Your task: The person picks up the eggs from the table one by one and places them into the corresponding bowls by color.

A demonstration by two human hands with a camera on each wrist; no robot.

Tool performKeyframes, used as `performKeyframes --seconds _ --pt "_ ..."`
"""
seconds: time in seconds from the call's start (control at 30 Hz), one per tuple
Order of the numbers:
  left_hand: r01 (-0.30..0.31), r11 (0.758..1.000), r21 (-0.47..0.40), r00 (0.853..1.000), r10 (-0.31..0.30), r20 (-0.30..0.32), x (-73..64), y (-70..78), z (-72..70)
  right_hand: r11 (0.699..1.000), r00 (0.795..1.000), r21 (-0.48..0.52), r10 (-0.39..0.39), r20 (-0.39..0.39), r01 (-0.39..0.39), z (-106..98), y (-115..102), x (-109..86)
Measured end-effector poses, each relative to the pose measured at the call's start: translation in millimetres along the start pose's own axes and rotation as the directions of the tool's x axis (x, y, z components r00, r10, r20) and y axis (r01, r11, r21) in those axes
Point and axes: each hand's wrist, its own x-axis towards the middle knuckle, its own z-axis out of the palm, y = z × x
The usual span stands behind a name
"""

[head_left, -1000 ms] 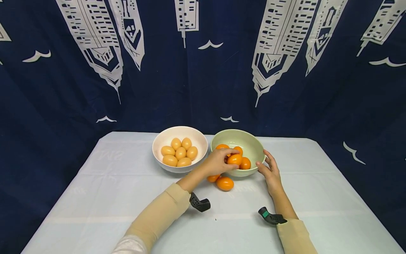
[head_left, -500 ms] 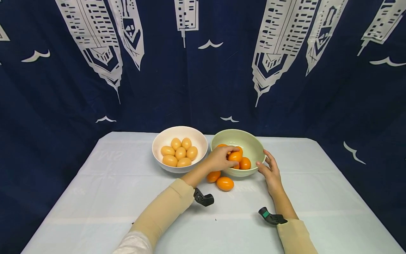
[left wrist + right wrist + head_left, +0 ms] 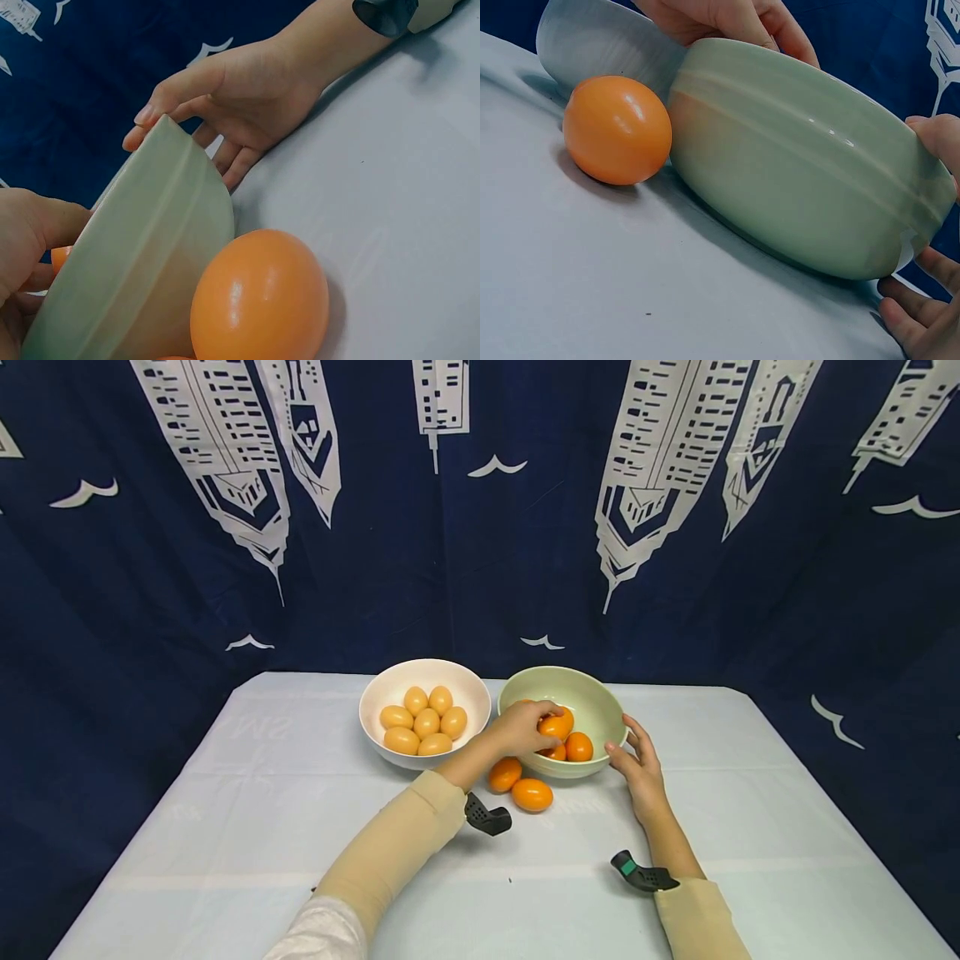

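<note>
My left hand [image 3: 519, 731] reaches over the near-left rim of the pale green bowl [image 3: 600, 714], with thumb and fingers around an orange egg [image 3: 553, 728] inside. Other orange eggs lie in the bowl, one of them [image 3: 579, 747] fully showing; the left hand partly covers the rest. On the bowl's right side my right hand [image 3: 637, 777] grips it, thumb at the rim, fingers against the outer wall. Two more orange eggs, one [image 3: 532, 795] in front and one [image 3: 505, 774] nearer the bowl, rest on the table. The left wrist view shows an orange egg [image 3: 259, 296] beside the bowl's wall.
To the left of the green bowl stands a white bowl [image 3: 372, 697] holding several tan eggs [image 3: 427, 723]. Both bowls are near the back of the table [image 3: 255, 810], which has a pale cover. A dark blue patterned curtain [image 3: 480, 568] hangs behind.
My left hand has lowered slightly into the green bowl with the orange egg, its forearm shifting right and up. The egg on the table beneath that wrist shows more fully. The right hand stays put.
</note>
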Motion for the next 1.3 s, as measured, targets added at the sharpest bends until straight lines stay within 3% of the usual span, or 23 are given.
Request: performKeyframes --seconds 0.13,0.33,0.53,0.87,1.03,1.3 --pt "0.061 0.996 0.062 0.998 -0.062 0.015 4.3 2.4 1.6 1.0 1.0 0.007 0.003 -0.001 -0.003 0 0 0.2" --pt "0.093 0.978 0.189 0.992 -0.107 0.067 10.9 6.8 4.2 1.0 1.0 0.003 0.007 -0.001 -0.007 0 0 0.0" --pt "0.117 0.969 0.219 0.985 -0.142 0.102 13.8 9.4 4.4 0.999 1.0 0.028 -0.017 -0.004 0.017 0 0 -0.9" --pt "0.108 0.967 0.229 0.973 -0.15 0.175 14.4 9.7 3.1 0.999 1.0 0.041 -0.031 -0.003 0.031 1 0 -1.4" --pt "0.098 0.965 0.243 0.974 -0.143 0.174 14.5 10.9 2.5 0.999 1.0 0.031 -0.026 0.002 0.026 1 -1 -0.8" --pt "0.151 0.958 0.246 0.965 -0.197 0.173 15.6 12.6 4.0 0.999 1.0 0.035 -0.019 0.003 0.019 1 0 -1.2"
